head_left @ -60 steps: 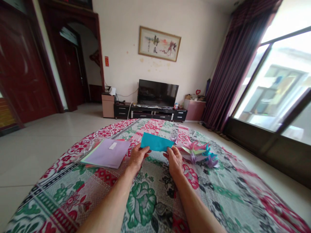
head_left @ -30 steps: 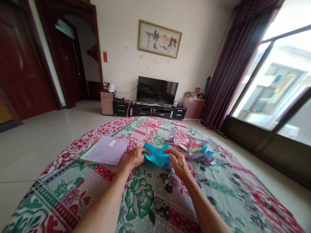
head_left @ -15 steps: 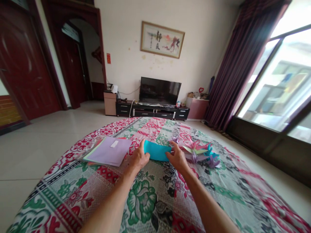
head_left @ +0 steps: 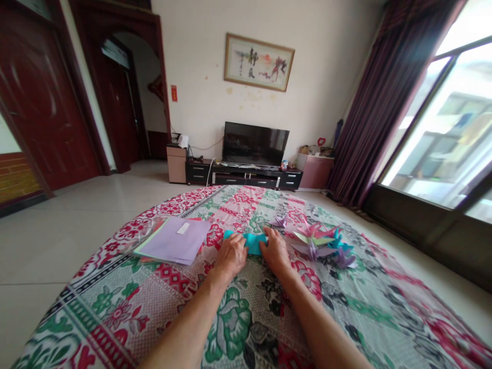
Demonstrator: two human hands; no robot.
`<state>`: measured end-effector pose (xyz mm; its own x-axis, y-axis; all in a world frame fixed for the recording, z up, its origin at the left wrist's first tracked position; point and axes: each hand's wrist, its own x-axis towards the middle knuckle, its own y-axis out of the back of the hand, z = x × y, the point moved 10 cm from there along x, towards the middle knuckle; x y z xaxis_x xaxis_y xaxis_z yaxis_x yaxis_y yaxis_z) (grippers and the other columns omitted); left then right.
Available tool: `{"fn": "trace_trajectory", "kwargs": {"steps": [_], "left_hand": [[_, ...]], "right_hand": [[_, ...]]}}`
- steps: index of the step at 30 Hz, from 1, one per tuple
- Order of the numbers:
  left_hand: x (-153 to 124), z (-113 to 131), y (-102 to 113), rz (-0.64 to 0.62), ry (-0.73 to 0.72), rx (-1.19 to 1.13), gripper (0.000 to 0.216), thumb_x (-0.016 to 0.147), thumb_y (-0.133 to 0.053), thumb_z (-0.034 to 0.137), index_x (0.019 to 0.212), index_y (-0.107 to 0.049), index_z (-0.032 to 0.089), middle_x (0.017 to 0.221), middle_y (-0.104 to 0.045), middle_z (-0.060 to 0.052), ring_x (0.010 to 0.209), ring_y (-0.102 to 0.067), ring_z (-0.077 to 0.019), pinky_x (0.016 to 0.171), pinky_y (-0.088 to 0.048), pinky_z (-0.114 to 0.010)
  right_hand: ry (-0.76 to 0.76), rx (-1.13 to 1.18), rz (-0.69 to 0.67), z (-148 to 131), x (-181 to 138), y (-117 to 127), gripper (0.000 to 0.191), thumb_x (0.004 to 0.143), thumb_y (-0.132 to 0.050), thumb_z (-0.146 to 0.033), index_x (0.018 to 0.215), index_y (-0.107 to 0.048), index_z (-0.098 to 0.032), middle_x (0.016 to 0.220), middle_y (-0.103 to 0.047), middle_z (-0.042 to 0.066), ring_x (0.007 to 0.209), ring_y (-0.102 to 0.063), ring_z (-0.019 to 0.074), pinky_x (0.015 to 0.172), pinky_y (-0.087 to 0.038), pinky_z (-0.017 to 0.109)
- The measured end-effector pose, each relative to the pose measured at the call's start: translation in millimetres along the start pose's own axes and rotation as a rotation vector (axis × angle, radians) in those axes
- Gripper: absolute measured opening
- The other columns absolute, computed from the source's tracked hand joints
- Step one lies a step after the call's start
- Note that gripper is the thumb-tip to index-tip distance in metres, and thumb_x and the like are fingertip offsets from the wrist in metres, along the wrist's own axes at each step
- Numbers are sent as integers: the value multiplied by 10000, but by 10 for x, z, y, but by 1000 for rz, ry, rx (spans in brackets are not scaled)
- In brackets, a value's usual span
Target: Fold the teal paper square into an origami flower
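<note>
A blue sheet of folded paper (head_left: 255,244) forms a narrow strip on the tablecloth in front of me. My left hand (head_left: 233,252) rests over its left part with the fingers bent down onto it. At the right end, my right hand (head_left: 275,251) grips the paper, its thumb along the near side and its fingers curled at the far corner. Part of the strip is hidden beneath both hands. Folded paper cranes (head_left: 313,238) in pink, green, blue and purple are grouped right of my right hand, and a single purple crane (head_left: 282,221) sits just beyond it.
A stack of coloured paper sheets (head_left: 175,243), purple on top with a small white label (head_left: 183,228), lies to the left beside a clear plastic wrapper. The round table has a flowered cloth (head_left: 230,323). Beyond it stand a television (head_left: 255,144) and a low cabinet.
My left hand has moved right and over the strip, from holding its left end. The paper now lies lower and flatter, and less of it shows. My right hand stays at the right end.
</note>
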<state>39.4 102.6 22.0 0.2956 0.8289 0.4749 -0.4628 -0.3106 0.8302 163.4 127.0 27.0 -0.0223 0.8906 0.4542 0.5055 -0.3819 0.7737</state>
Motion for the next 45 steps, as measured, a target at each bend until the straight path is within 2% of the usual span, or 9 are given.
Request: {"fn": "trace_trajectory", "kwargs": {"steps": [3,6,11,16,20,26,31,40,45], "left_hand": [[-18,-65,-84,-30,45,42,247,882,-414,241,1004,-614,162,1075,-614,-106,1069,-530,-235,921,-425,-378],[-34,-74,-102,-43,56,69,276,899,-377,246,1027,-606,159,1151,-589,-117,1097,-518,-232,929,-411,-373],[-42,-138,-80,-42,131,78,271,866,-438,236,1072,-600,168,1217,-578,-104,1148,-495,-231,954,-394,-373],[-75,-288,-15,28,238,83,270,821,-489,193,1047,-635,195,1245,-582,-84,1178,-485,-245,995,-365,-416],[-87,-320,-35,18,231,86,316,813,-494,179,1102,-623,179,1271,-566,-94,1191,-476,-257,1015,-353,-438],[-98,-416,-67,-12,207,52,337,828,-523,240,1156,-596,212,1324,-520,-90,1241,-434,-260,1051,-326,-452],[-52,-515,-92,-93,135,-15,387,782,-488,113,1142,-617,174,1260,-565,-97,1180,-509,-208,1034,-376,-333],[-65,-685,-75,-121,220,-107,540,702,-455,-1,1180,-610,195,1328,-528,-67,1193,-512,-178,1035,-383,-289],[-68,-693,3,-123,240,-113,589,661,-443,-43,1176,-616,183,1322,-533,-81,1191,-516,-189,1030,-392,-296]], "right_hand": [[111,-85,41,-200,-106,94,343,775,-494,-138,1103,-591,-164,1165,-558,101,1046,-501,212,905,-376,292],[174,-145,-16,-384,-221,52,218,837,-474,-213,975,-641,-222,1032,-602,61,981,-505,207,865,-360,305],[-17,-188,-68,-305,-297,-64,193,839,-488,-298,895,-652,-212,938,-596,67,887,-519,195,811,-348,302],[-86,-204,-14,-286,-305,-75,251,800,-528,-411,908,-639,-214,944,-582,77,911,-517,236,795,-351,335],[-124,-201,-5,-286,-313,-84,275,788,-539,-438,918,-637,-215,963,-574,88,925,-516,256,790,-352,357],[-137,-206,-30,-180,-338,-26,239,823,-509,-405,948,-638,-247,990,-564,81,943,-505,253,774,-344,355],[-174,-230,-49,-17,-345,47,204,849,-474,-329,947,-643,-270,983,-565,69,920,-503,236,748,-334,336],[-186,-267,-57,74,-339,4,259,881,-408,-243,972,-647,-287,976,-573,66,895,-512,226,708,-322,321],[-221,-266,-85,98,-337,23,301,836,-420,-146,983,-644,-283,993,-568,75,914,-525,231,715,-333,319]]}}
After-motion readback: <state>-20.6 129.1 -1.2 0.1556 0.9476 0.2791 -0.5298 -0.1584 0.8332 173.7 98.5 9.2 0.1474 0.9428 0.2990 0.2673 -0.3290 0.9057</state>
